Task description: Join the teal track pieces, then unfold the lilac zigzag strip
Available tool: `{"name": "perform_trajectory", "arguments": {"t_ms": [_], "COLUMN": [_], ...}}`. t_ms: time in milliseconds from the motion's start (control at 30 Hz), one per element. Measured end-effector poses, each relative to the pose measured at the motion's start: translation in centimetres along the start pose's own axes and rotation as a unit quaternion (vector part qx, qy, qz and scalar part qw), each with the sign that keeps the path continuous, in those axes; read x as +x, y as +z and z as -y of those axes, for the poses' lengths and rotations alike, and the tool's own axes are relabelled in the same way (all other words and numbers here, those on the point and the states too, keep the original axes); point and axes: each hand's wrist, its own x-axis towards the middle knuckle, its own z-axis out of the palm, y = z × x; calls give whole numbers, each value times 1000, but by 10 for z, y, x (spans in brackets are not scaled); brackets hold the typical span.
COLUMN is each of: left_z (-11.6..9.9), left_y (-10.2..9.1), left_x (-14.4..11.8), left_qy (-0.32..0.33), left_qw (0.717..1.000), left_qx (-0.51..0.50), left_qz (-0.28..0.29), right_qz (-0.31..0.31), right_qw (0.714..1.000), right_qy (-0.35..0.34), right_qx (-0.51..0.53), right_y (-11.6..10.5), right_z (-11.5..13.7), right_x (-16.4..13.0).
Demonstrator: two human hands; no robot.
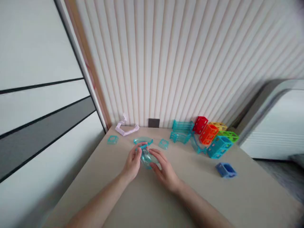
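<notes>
Both hands meet over the middle of the beige table. My left hand and my right hand together hold a clear teal curved plastic piece just above the tabletop. Right behind it lies a teal half-ring piece. Two small teal square frames sit to either side, one at the left and one at the right.
A pale pink angled piece lies at the back left by the ribbed wall. At the back right stands a cluster of teal, red, orange, green and blue open cubes. A lone dark blue cube sits nearer.
</notes>
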Motion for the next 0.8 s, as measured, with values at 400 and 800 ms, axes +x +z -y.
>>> {"name": "perform_trajectory", "arguments": {"t_ms": [400, 800], "left_z": [-24, -22], "left_y": [9, 16], "left_x": [7, 5], "left_qy": [-87, -109], "left_qw": [941, 937], "left_qx": [-302, -314], "left_qz": [-122, -110], "right_qz": [36, -8], "right_qw": [900, 882], "right_qy": [205, 173], "right_qx": [383, 438], "right_y": [-2, 2], "right_z": [-15, -4], "right_x": [-3, 6]}}
